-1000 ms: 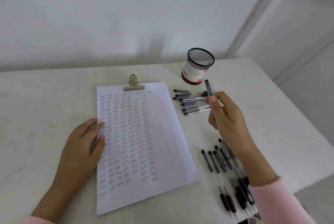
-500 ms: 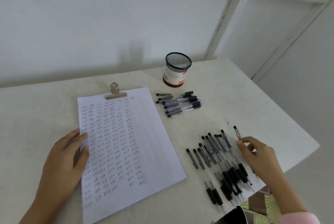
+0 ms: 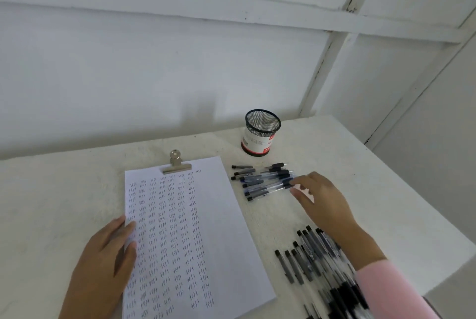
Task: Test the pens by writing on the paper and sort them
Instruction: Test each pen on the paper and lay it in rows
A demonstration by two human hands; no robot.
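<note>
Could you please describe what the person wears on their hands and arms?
The left hand and right hand are bare, with no gloves, rings or watch visible. A pink long sleeve covers the right forearm, ending above the wrist. No sleeve shows on the left forearm.

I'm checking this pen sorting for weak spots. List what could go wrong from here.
1. The pink sleeve passes over the near pile of pens, close to the table edge; drawing the arm back might sweep some off.
2. The right hand is at the far pile of pens; a nudge could roll those loose pens apart.
3. Both piles look alike and unmarked; a pen may land in the wrong one.
</note>
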